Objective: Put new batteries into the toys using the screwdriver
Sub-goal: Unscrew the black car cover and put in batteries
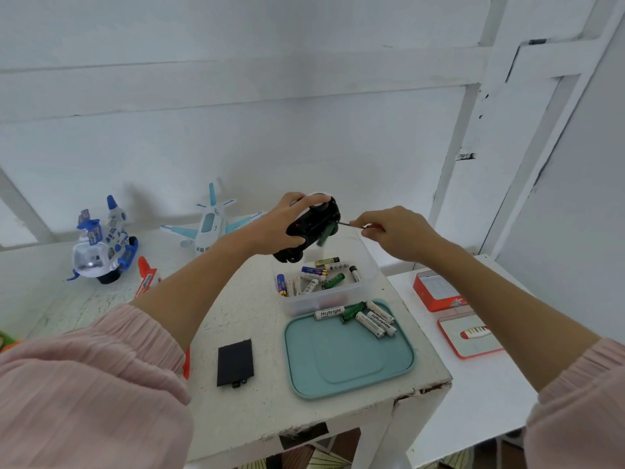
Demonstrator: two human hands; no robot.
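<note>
The left hand (pixel 282 222) curls its fingers over the top of a black plastic toy car (pixel 309 228), thumb underneath, holding it tilted in the air above a clear plastic tub (pixel 367 265). The right hand (pixel 394 231) pinches a thin screwdriver with a red handle (pixel 363 226) between thumb and fingertips; its dark metal shaft points left and its tip meets the car's underside, beside a green battery (pixel 326 235) hanging out of the compartment. Loose cylindrical batteries (pixel 314 277) lie in the tub. In front of it, a teal tray with rounded corners (pixel 348 358) carries more white and green batteries (pixel 367 318) at its far edge. A flat black rectangular battery cover (pixel 235 362) lies left of the tray on the scuffed white table (pixel 257 414). A white and teal toy plane (pixel 211 223) and a blue and white toy (pixel 101 245) stand farther left.
</note>
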